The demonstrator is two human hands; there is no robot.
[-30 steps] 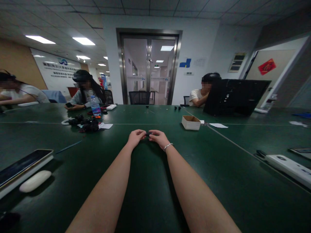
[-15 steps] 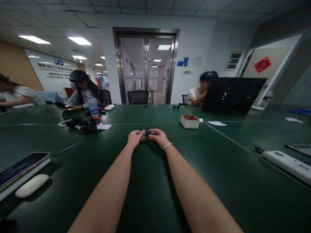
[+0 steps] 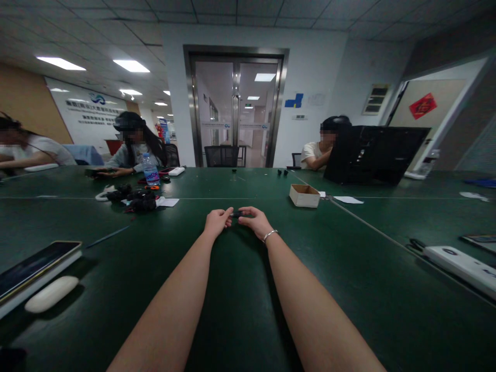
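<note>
Both my arms reach forward over the green table (image 3: pixel 240 289). A small black object (image 3: pixel 236 214) is pinched between my hands, too small and partly covered for its kind to show. My left hand (image 3: pixel 217 223) grips its left end with thumb and fingertips. On the other end, my right hand (image 3: pixel 256 222) closes its thumb and fingers; a silver bracelet (image 3: pixel 270 235) circles that wrist. The object is held just above or against the tabletop; I cannot tell which.
An open wooden box (image 3: pixel 304 197) stands right of my hands. Leftward lie a heap of black items (image 3: pixel 135 197), a water bottle (image 3: pixel 151 170), a phone (image 3: pixel 39 266) and a white oval object (image 3: pixel 52 294). A power strip (image 3: pixel 461 263) and a monitor (image 3: pixel 377 155) are rightward. Several people sit around.
The view has shifted slightly. My hands keep their pinch on the small black object, which now looks a little more turned or exposed between the fingers.
</note>
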